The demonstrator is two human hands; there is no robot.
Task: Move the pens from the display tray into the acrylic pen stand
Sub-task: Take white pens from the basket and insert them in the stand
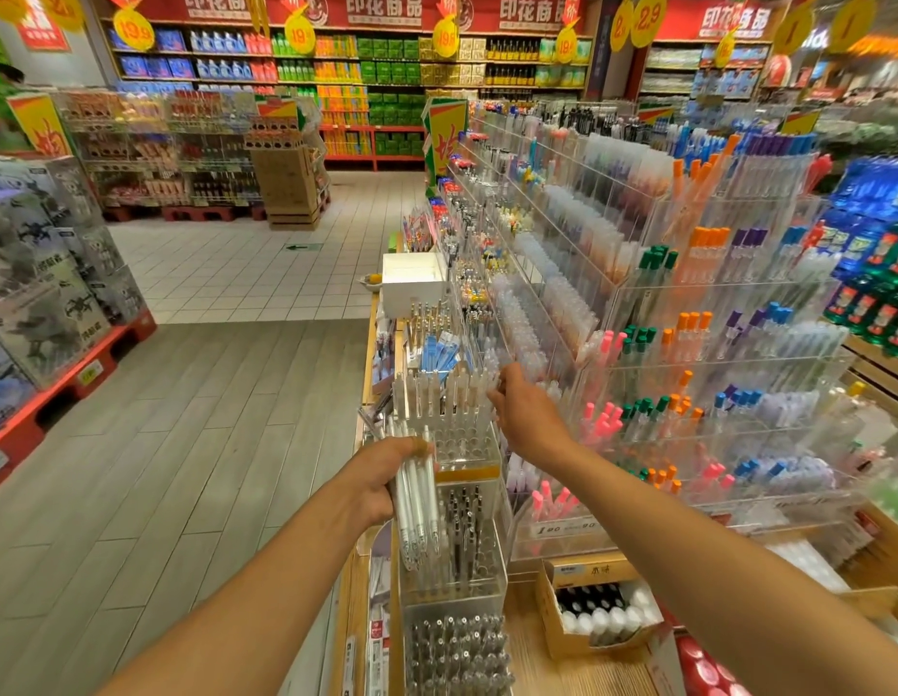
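My left hand (pixel 386 474) grips a bundle of white pens (pixel 417 499), tips pointing down, just left of the clear acrylic pen stand (pixel 462 447). The stand has a perforated top with several white pens (pixel 437 394) standing upright in its back rows and bare holes in front. My right hand (pixel 525 411) reaches over the stand's right back corner, fingers at the tops of the upright pens; whether it pinches one is unclear. A display tray is not identifiable from here.
Tiered acrylic racks (pixel 688 344) of coloured pens fill the right. Below the stand are holders of dark pens (pixel 467 535) and silver pens (pixel 457 650). A cardboard box (pixel 595 602) sits on the wooden shelf, a white box (pixel 412 283) behind. The aisle floor lies left.
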